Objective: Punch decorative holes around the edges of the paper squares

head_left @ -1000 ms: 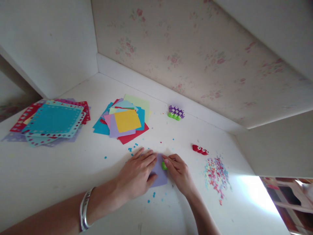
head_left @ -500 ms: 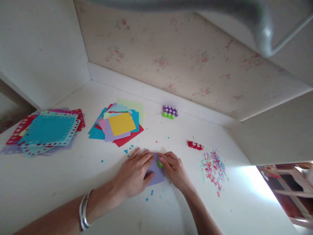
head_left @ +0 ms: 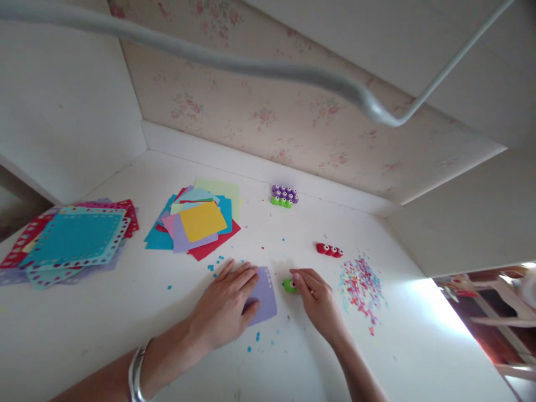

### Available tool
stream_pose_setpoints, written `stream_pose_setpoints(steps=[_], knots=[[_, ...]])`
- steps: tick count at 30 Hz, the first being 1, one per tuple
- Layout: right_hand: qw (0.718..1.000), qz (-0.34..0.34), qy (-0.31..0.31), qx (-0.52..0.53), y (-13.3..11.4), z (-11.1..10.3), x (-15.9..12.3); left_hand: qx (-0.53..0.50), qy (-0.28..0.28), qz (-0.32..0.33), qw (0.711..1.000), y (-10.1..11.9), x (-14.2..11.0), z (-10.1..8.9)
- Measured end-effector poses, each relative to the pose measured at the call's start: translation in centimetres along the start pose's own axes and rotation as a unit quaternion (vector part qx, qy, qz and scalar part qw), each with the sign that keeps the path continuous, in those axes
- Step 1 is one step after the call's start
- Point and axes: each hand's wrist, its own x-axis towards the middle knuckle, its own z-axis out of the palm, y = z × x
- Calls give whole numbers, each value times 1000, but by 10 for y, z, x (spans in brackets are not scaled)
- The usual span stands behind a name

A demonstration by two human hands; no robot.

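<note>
My left hand (head_left: 232, 301) lies flat with its fingers stretched over a sheet of purple paper (head_left: 266, 304), pressing it against the white tabletop. A few small punched holes show near the paper's upper right corner. In my right hand (head_left: 316, 298), between thumb and fingers, is a small green craft punch (head_left: 288, 286); it stands apart from the paper, just to its right. Several tiny blue paper cut-outs (head_left: 215, 265) lie by the left fingertips. A red craft punch (head_left: 329, 250) rests beyond my right hand.
Punched sheets (head_left: 86, 237) are piled at the far left. Plain coloured paper (head_left: 203, 220) is stacked left of centre. Purple punches (head_left: 287, 192) and green ones (head_left: 281, 202) stand near the wall. Confetti (head_left: 360, 287) is heaped at right. A pale bar (head_left: 268, 70) crosses overhead.
My right hand has moved right with the green craft punch, off the purple paper's edge. The holes at that corner are now visible. My left hand stays on the paper; the view has shifted slightly.
</note>
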Motion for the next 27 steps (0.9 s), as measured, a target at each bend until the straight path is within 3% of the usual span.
stream_pose_setpoints(steps=[6,11,15,19,23,27], knots=[[999,6,1,-34,-4,-2,-9,20,-7,9,1000,-2,-1,3],[999,34,-21,23,8,-21,-8,37,-6,17,999,-6,-1,7],[994,77,31,70,35,-50,-2,38,-3,23,999,-8,-1,8],[984,113,109,82,65,-89,24,36,2,27,999,-7,-1,7],[977,154,146,6,100,-123,62,43,0,25,999,-5,0,6],[973,160,157,-48,132,-132,88,51,0,28,998,-7,0,7]])
